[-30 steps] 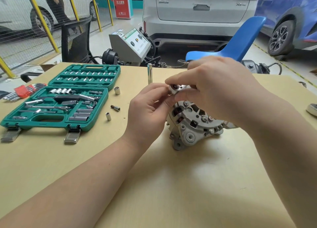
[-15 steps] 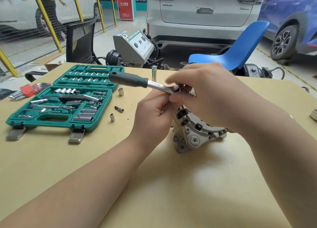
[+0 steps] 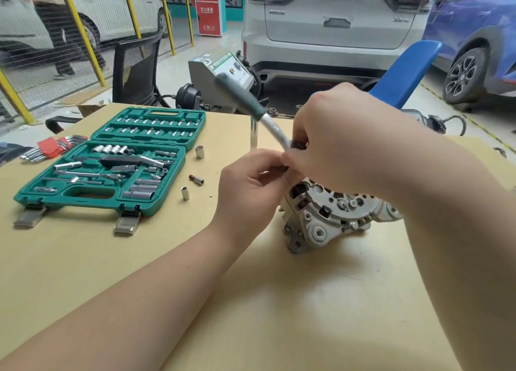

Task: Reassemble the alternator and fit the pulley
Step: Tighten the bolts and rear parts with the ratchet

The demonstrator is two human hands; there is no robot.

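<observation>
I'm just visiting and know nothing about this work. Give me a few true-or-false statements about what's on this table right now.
1. The green socket case lies open. True.
2. The alternator sits inside the case. False: it rests on the table, right of the case.
3. Both hands are at the ratchet head above the alternator. True.
4. The ratchet handle is red. False: it is dark green.
5. Three loose sockets lie on the table beside the case. True.

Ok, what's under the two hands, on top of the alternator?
The ratchet runs down into the hands; its head sits above the alternator. The right hand and left hand cover whatever it engages.
</observation>
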